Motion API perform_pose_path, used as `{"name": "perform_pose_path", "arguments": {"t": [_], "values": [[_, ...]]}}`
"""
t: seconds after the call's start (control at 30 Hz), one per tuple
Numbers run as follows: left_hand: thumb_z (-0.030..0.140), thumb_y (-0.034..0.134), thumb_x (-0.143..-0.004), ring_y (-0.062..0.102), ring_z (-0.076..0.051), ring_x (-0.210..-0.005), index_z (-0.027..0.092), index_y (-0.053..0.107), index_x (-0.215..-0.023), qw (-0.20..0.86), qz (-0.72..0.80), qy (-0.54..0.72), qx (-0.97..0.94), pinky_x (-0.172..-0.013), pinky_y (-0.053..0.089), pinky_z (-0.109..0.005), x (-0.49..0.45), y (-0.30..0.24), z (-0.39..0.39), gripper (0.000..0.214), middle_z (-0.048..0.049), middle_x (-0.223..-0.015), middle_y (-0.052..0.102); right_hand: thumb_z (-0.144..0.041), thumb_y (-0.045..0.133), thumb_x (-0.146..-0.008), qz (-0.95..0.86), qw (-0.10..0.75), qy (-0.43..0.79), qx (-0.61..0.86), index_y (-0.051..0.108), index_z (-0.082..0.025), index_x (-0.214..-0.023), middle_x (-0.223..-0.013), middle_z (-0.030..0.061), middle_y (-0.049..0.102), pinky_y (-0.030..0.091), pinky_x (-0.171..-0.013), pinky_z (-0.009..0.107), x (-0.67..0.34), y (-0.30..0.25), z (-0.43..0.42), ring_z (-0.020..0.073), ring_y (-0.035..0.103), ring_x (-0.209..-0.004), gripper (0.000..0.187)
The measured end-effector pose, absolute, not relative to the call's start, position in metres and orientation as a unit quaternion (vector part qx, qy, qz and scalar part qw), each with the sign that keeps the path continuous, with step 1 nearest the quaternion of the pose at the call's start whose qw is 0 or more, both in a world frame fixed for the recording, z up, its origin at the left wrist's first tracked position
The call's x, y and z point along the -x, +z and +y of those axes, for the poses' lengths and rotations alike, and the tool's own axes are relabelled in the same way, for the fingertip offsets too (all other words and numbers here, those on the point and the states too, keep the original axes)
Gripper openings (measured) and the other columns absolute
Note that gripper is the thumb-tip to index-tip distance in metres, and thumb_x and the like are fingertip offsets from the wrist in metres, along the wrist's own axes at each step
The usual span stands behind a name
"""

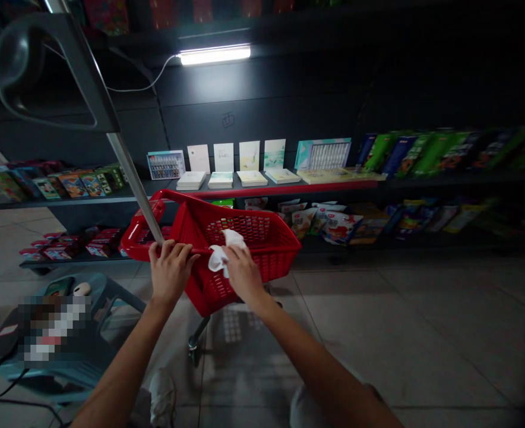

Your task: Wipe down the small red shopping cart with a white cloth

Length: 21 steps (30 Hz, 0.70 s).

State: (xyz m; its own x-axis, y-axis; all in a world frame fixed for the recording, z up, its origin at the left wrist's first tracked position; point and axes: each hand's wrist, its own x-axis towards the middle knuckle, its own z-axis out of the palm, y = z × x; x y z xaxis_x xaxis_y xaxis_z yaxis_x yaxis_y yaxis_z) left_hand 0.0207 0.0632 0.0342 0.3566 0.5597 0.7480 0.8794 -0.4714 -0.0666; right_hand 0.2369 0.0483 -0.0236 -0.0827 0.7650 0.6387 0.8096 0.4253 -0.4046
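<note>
A red plastic shopping basket (262,241) on a wheeled frame stands tilted on the tiled floor in front of me. My left hand (170,270) grips the basket's near rim beside a metal pole (133,178) that rises from it. A white cloth (225,249) is pressed against the rim under my right hand (242,273). The basket looks to have nothing inside.
Dark shelves (289,189) behind the basket carry notebooks, cards and coloured packets. A blue plastic stool (84,333) with small items stands at the lower left. A lit tube lamp (213,54) hangs above. Grey floor tiles stretch to the right.
</note>
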Motion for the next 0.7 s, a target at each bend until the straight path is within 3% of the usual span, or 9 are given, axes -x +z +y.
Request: {"name": "perform_pose_path", "arguments": {"t": [0.17, 0.3, 0.43, 0.57, 0.7], "values": [[0.032, 0.062, -0.097, 0.060, -0.034, -0.120, 0.032, 0.064, -0.138, 0.217, -0.444, -0.339, 0.800, -0.120, 0.021, -0.066, -0.021, 0.029, 0.061, 0.041, -0.0082, -0.126, 0.075, -0.010, 0.053, -0.096, -0.767, 0.455, 0.025, 0.452, 0.060, -0.026, -0.145, -0.143, 0.0074, 0.061, 0.049, -0.114, 0.045, -0.223, -0.018, 0.052, 0.0254, 0.053, -0.128, 0.053], [0.025, 0.057, -0.098, 0.059, -0.034, -0.121, 0.032, 0.066, -0.135, 0.215, -0.457, -0.329, 0.798, -0.121, 0.020, -0.067, -0.021, 0.025, 0.061, 0.039, -0.0085, -0.125, 0.075, -0.009, 0.054, -0.092, -0.745, 0.457, 0.023, 0.485, 0.070, -0.024, -0.131, -0.134, 0.0088, 0.066, 0.051, -0.109, 0.047, -0.290, -0.029, 0.059, 0.0255, 0.057, -0.119, 0.045], [0.019, 0.054, -0.097, 0.057, -0.034, -0.123, 0.032, 0.067, -0.133, 0.211, -0.465, -0.329, 0.795, -0.121, 0.019, -0.067, -0.024, 0.022, 0.064, 0.041, -0.0088, -0.125, 0.075, -0.012, 0.052, -0.090, -0.666, 0.481, 0.000, 0.570, 0.073, -0.019, -0.126, -0.131, 0.0139, 0.066, 0.046, -0.115, 0.049, -0.370, -0.052, 0.061, 0.0277, 0.057, -0.124, 0.042], [0.020, 0.053, -0.097, 0.056, -0.034, -0.125, 0.031, 0.067, -0.134, 0.205, -0.471, -0.328, 0.793, -0.121, 0.018, -0.068, -0.028, 0.020, 0.065, 0.041, -0.0097, -0.125, 0.074, -0.020, 0.062, -0.081, -0.402, 0.597, 0.076, 0.690, 0.072, -0.013, -0.119, -0.128, 0.0185, 0.067, 0.048, -0.111, 0.048, -0.416, -0.080, 0.065, 0.0305, 0.062, -0.121, 0.039], [0.019, 0.052, -0.096, 0.056, -0.033, -0.123, 0.031, 0.069, -0.131, 0.199, -0.473, -0.334, 0.790, -0.122, 0.014, -0.068, -0.031, 0.016, 0.066, 0.041, -0.0090, -0.123, 0.074, -0.033, 0.070, -0.079, -0.167, 0.677, 0.232, 0.678, 0.067, -0.013, -0.119, -0.110, 0.0135, 0.074, 0.060, -0.091, 0.041, -0.403, -0.105, 0.073, 0.0273, 0.071, -0.104, 0.045]]}}
